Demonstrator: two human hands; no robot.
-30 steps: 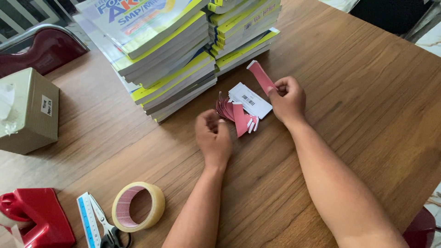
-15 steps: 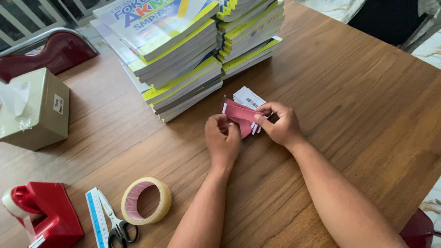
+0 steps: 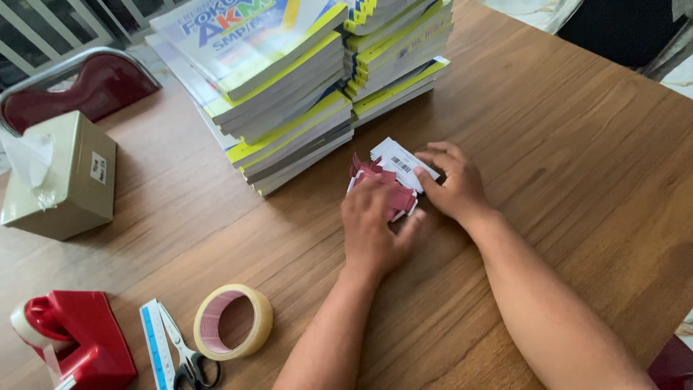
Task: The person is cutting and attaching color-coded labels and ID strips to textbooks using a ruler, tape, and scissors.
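Both hands meet near table centre, at the foot of the book stacks. L hand lies palm-down, fingers loosely spread & flat, pressing on a small pile of dark red paper strips; it covers most of the pile, no clear grasp visible. R hand, at approx 2 o'clock from the L, is half curled, fingertips pinching or resting on the edge of a small white card w/ a barcode; can't tell which. Card lies at 12 o'clock of the strips, touching them.

Brown wood-grain table carries everything. Two stacks of thin white-yellow-blue paperback workbooks sit at 11 o'clock from the hands, just beside the strips. Olive-beige cardboard tissue box is well apart at 9 o'clock. At 7–8 o'clock near the front edge: roll of clear tape w/ red core, black-handled scissors touching a blue-white plastic ruler, then a red plastic tape dispenser. Dark red chair w/ chrome frame stands at 10 o'clock beyond the table.
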